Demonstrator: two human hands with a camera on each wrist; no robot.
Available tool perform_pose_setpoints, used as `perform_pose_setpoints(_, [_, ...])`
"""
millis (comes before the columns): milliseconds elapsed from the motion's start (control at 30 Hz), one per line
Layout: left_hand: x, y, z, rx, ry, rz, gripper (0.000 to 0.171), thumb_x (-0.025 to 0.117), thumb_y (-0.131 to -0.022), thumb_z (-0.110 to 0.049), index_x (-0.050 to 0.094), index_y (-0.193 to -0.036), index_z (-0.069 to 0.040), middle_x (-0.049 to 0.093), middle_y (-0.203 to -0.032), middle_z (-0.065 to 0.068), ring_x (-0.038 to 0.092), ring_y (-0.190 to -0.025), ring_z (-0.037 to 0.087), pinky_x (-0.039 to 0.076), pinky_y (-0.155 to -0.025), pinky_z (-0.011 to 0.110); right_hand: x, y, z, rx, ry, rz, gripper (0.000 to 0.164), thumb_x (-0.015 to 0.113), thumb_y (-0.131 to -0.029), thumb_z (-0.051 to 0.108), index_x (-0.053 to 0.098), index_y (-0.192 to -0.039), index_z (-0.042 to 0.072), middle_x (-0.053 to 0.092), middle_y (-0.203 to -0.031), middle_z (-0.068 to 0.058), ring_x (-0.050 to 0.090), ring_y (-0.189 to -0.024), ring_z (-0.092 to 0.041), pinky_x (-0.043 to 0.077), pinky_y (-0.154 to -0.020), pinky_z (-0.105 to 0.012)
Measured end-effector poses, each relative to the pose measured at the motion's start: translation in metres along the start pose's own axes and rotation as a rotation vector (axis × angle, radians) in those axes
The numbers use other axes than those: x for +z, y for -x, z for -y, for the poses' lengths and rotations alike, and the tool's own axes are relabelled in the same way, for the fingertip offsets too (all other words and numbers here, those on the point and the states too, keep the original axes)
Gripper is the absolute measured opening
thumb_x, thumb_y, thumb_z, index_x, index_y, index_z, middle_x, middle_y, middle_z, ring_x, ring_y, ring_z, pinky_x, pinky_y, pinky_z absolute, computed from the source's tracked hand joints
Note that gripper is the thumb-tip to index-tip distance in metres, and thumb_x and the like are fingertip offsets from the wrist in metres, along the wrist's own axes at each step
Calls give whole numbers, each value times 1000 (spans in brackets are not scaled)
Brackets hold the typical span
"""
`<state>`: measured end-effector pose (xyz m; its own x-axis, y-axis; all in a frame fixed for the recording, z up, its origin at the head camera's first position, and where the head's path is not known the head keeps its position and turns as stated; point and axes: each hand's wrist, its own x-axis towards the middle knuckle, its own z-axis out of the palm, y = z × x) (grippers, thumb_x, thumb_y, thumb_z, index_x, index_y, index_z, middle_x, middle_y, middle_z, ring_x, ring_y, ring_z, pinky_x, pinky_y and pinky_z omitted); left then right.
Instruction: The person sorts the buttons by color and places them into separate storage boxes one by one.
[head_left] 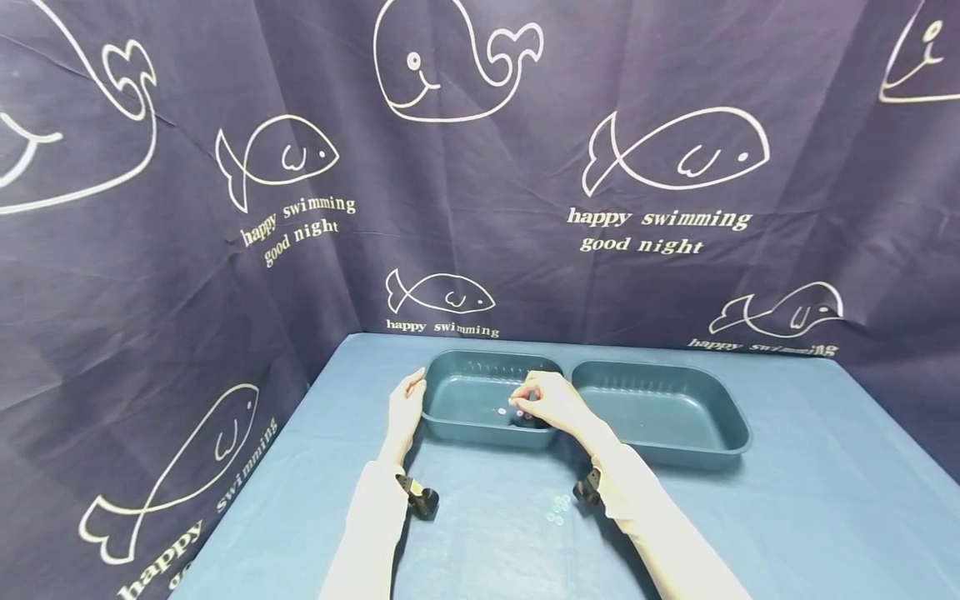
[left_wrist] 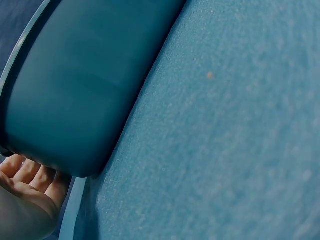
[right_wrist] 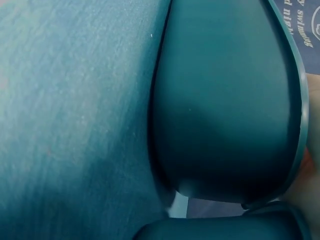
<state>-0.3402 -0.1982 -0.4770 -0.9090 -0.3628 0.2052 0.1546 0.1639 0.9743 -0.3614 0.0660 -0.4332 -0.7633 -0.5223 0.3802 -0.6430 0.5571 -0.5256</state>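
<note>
A dark teal rectangular tray (head_left: 480, 432) stands on the table, with several small pale pink discs (head_left: 502, 411) on its floor. My left hand (head_left: 406, 406) rests against the tray's left end from outside, its fingers fairly straight; in the left wrist view, the fingers (left_wrist: 37, 177) touch the end wall. Over the right part of the same tray is my right hand (head_left: 551, 402), thumb and fingers pinched together low inside it. A tiny pinkish disc seems to be at those fingertips. In the right wrist view the tray wall (right_wrist: 225, 100) hides most of that hand.
A second teal tray (head_left: 675, 454) stands close on the right, end to end with the first. Several small clear greenish discs (head_left: 558, 508) lie on the blue tablecloth (head_left: 487, 533) nearer me. A dark printed curtain (head_left: 525, 183) hangs behind the table and at its left.
</note>
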Motion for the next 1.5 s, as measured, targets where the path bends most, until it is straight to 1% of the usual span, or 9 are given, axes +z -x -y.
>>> perform_pose_setpoints(167, [6,0,1,3,9,15,36,49,-95,-7,52,-129,4,50,-135,22,46,-127,35,35,-110,44,-2,4,-3,0,18,-11,7,74,-78,21,76,-83,17,55,-66,11,45,-52,2,36,-48,-18])
perform_pose_setpoints(267, [8,2,-3,-3,6,24,36,48,-95,-7,52,-129,5,50,-135,22,46,-127,35,36,-109,44,-5,6,-4,-10,31,-18,8,73,-78,21,76,-84,17,55,-66,10,43,-53,2,35,-48,-18])
perform_pose_setpoints(467, [10,15,-27,-1,8,36,35,47,-94,-2,50,-127,11,49,-134,28,45,-126,41,36,-108,48,-12,10,-4,-9,50,-38,11,73,-79,25,77,-85,16,56,-68,11,42,-55,-1,35,-50,-18])
perform_pose_setpoints(533, [11,16,-30,-2,7,40,35,47,-94,-1,49,-127,12,48,-133,29,45,-125,42,36,-108,49,-14,12,-4,-2,47,-42,13,73,-79,25,77,-86,15,56,-69,11,42,-56,-2,35,-50,-18])
perform_pose_setpoints(733, [12,7,-10,-20,26,46,36,49,-95,-5,51,-129,7,49,-135,24,45,-127,37,35,-109,46,-20,18,-4,14,41,-44,15,74,-79,26,77,-88,14,54,-68,11,42,-57,-2,35,-50,-19])
perform_pose_setpoints(867, [11,5,-3,-19,7,32,36,48,-95,-6,52,-129,5,50,-135,23,46,-127,36,36,-109,45,-22,23,-4,14,23,-59,13,75,-78,24,77,-87,15,55,-69,11,42,-58,-2,36,-50,-19])
perform_pose_setpoints(1100, [8,5,-4,-20,-13,18,36,48,-95,-7,52,-129,3,50,-135,22,46,-127,35,36,-109,44,-28,32,-1,10,-34,-94,13,76,-78,22,76,-87,13,56,-70,11,42,-59,-3,36,-53,-19])
perform_pose_setpoints(1300, [5,5,-5,-7,-14,15,36,48,-95,-6,52,-129,4,51,-134,23,47,-126,37,37,-108,45,-35,44,4,-1,-54,-142,11,76,-78,24,75,-86,18,56,-71,14,42,-59,-4,37,-52,-19])
perform_pose_setpoints(1500, [0,4,-5,-24,-21,18,36,48,-95,-6,51,-130,4,49,-136,22,46,-128,34,36,-110,43,-40,58,11,-3,-42,-159,9,75,-79,26,74,-87,23,53,-70,16,41,-57,0,36,-50,-17])
